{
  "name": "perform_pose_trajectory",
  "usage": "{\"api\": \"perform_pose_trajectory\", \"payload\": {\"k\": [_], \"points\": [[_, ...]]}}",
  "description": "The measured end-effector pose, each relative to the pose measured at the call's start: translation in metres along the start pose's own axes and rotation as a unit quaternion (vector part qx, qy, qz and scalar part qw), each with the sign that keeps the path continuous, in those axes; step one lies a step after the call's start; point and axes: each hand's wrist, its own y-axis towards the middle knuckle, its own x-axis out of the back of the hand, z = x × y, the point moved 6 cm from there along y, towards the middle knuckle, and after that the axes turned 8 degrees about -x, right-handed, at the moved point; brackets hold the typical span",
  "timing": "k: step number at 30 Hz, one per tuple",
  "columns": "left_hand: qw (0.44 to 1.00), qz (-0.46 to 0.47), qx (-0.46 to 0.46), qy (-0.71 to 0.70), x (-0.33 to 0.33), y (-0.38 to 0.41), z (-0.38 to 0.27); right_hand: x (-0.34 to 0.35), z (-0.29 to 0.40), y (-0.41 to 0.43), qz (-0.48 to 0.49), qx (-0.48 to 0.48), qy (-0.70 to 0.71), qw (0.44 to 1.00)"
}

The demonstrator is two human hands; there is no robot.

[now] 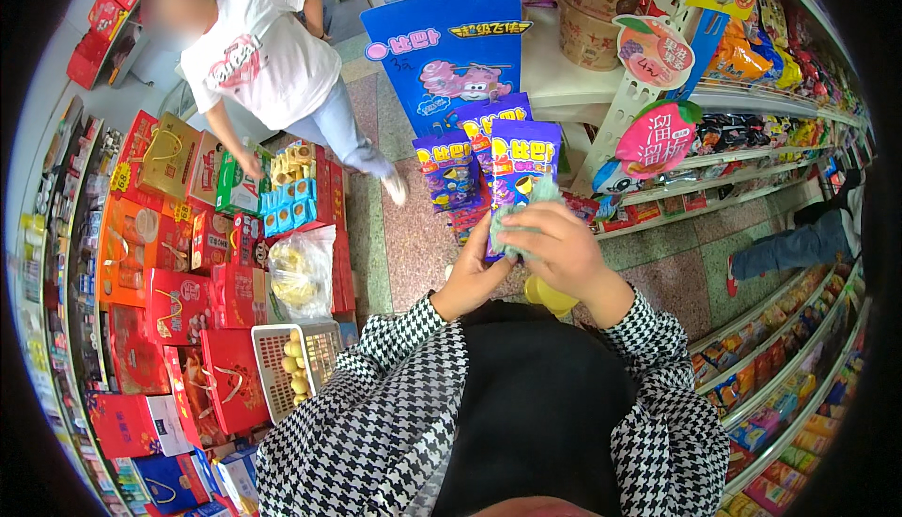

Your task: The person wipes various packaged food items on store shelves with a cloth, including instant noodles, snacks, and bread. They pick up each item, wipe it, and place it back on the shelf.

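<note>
My left hand [471, 272] grips the lower end of a purple candy packet [525, 147], thumb and fingers around its edge. Over the packet's lower front, my right hand [557, 245] holds a pale green cloth [539, 203] against it. More purple packets [447, 171] hang just beyond, below a blue cardboard display board [468, 52] with a handwritten price. Part of the packet is hidden by the cloth and my fingers. A yellow round object [550, 296] shows partly beneath my right wrist.
Snack shelves [733, 157] with round hanging signs [659, 138] stand at right. At left are stacked red gift boxes [239, 295], a white plastic basket [282, 341] of round yellowish fruit and a person [275, 59] in a white T-shirt. Another person's legs [789, 245] show at far right.
</note>
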Motion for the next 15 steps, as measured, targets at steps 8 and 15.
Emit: {"api": "perform_pose_trajectory", "payload": {"k": [8,15], "points": [[0.998,0.006,0.008,-0.061,-0.016,-0.005,0.001,0.036,-0.008,0.020,-0.123,-0.033,-0.128,0.984],[0.989,-0.116,-0.088,-0.035,-0.005,0.000,-0.006,0.018,0.009,-0.010,-0.031,-0.027,0.022,0.999]]}}
